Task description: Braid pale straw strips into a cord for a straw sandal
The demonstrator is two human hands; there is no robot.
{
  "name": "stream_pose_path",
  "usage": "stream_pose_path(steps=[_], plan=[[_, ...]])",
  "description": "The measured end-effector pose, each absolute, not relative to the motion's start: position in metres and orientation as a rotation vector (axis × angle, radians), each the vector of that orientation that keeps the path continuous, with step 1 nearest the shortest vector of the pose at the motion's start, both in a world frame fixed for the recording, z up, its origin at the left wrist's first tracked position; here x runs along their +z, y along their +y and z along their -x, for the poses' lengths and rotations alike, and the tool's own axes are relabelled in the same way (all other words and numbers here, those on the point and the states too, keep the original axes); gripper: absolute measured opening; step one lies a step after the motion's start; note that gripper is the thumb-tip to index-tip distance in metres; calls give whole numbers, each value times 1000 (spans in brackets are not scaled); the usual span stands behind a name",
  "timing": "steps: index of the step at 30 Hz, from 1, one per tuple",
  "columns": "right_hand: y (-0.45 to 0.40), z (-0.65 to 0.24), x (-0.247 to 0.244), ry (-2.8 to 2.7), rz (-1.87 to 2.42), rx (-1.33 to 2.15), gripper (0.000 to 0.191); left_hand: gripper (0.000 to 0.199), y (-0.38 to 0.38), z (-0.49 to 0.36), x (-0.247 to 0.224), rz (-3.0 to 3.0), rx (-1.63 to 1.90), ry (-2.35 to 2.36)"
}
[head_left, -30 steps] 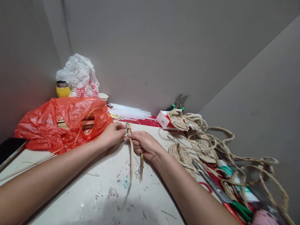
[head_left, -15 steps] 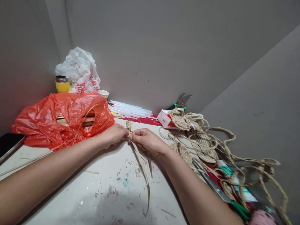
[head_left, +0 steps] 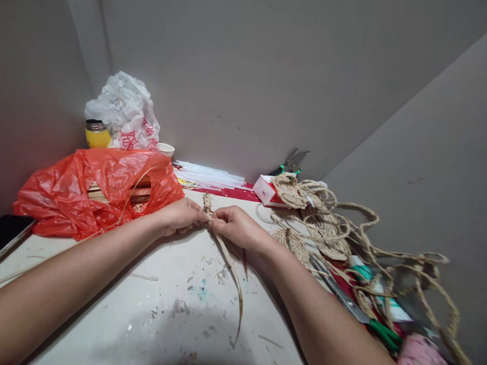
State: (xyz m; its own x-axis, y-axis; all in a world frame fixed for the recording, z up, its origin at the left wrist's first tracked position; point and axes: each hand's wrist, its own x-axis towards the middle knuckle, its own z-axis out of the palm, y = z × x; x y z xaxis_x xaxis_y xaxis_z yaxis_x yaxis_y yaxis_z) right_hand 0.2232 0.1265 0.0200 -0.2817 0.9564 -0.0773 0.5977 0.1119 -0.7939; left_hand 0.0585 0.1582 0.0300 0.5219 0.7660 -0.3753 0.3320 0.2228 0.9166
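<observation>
A short straw braid sticks up between my two hands over the white table. My left hand pinches it from the left, fingers closed. From the right, my right hand grips the same spot between thumb and forefinger. Loose straw strands hang down from the pinch toward me, the longest curving to a thin tip. The exact crossing of the strands is hidden behind my fingertips.
At left lie a red plastic bag holding flat strips and a phone. Coiled braided cord spreads over the right side, near green-handled scissors. Pruning shears and translucent sticks lie at the back.
The view has shifted slightly. Both hands still pinch the braid at nearly the same place; the right hand's fingers have moved a little, and the shorter hanging strand shows less.
</observation>
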Motion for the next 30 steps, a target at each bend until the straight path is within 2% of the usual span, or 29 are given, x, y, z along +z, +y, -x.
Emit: stream_pose_path(steps=[10, 19, 30], plan=[[125, -224, 18, -2142, 1489, 731, 19, 16, 161, -59, 27, -1367, 244, 1067], [123, -225, 19, -2207, 1495, 639, 20, 17, 159, -60, 29, -1282, 275, 1023], [113, -227, 43, -2066, 1653, 820, 19, 20, 152, -66, 23, -1426, 365, 1179]])
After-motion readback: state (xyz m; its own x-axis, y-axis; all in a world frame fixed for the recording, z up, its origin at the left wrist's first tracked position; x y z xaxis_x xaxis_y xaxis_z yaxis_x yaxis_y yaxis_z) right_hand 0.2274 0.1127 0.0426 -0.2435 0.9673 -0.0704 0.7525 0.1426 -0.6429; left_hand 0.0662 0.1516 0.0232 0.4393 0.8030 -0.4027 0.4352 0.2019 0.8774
